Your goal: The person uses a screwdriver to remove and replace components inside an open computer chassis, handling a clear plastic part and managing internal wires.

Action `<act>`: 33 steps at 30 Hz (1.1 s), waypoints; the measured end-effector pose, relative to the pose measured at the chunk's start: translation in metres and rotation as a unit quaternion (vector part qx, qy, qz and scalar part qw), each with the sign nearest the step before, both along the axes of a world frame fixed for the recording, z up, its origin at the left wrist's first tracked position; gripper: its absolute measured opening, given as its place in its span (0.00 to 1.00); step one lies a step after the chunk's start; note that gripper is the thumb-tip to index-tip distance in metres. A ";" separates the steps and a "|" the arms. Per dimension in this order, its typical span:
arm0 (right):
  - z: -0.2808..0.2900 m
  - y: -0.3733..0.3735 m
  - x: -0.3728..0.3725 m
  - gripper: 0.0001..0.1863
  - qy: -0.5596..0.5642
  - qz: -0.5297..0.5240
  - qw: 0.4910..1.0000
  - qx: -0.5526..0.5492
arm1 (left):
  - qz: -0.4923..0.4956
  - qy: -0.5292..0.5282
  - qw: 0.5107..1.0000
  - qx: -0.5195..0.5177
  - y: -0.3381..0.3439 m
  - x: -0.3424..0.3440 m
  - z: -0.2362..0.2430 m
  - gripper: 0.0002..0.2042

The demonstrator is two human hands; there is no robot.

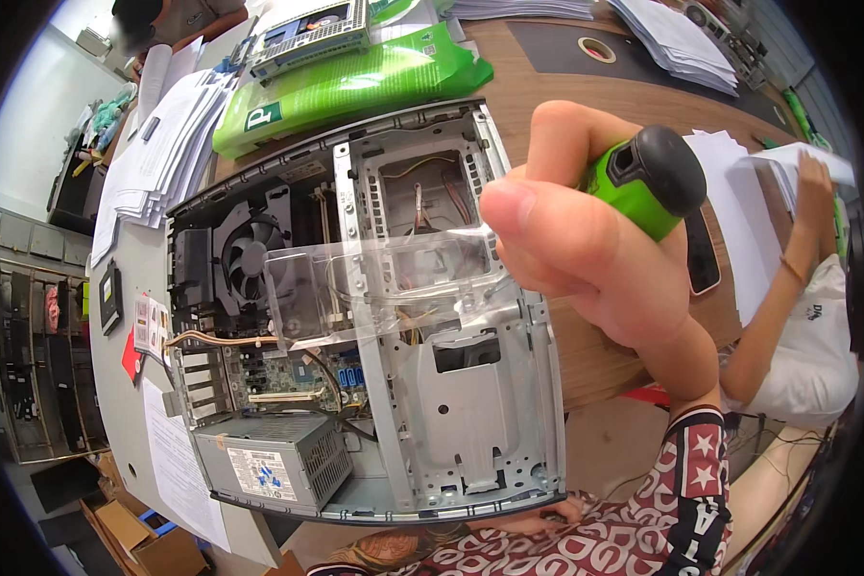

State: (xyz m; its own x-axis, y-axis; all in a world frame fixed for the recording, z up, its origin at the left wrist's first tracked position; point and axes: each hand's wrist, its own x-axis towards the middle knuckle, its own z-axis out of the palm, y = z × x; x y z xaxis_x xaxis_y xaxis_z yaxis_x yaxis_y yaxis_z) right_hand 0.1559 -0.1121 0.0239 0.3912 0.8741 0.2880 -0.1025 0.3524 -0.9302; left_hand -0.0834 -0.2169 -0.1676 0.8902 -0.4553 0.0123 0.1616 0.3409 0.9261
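Note:
My right hand (590,250), in the right half of the head view, is closed on a green-and-black tool (643,178), its tip hidden. An open desktop computer case (451,403) lies before me, with a black fan (252,257), a circuit board and a metal power supply (307,466). A clear plastic piece (307,288) spans the case's middle and reaches my right hand; whether my fingers hold it is unclear. My left hand (533,518) is low at the case's near edge, partly hidden, and its grip is not clear.
Paper stacks (154,163), a green package (346,86), another metal unit (307,48), a tape roll (595,50) and a phone (701,254) surround the case. A co-worker (787,326) at right handles papers; another person (173,19) is at top left. Cardboard boxes (139,542) are lower left.

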 end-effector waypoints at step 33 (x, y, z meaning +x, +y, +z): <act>0.000 0.001 0.006 0.17 0.018 0.018 1.000 -0.016 | 0.092 0.000 0.996 0.019 0.024 -0.005 0.025 0.12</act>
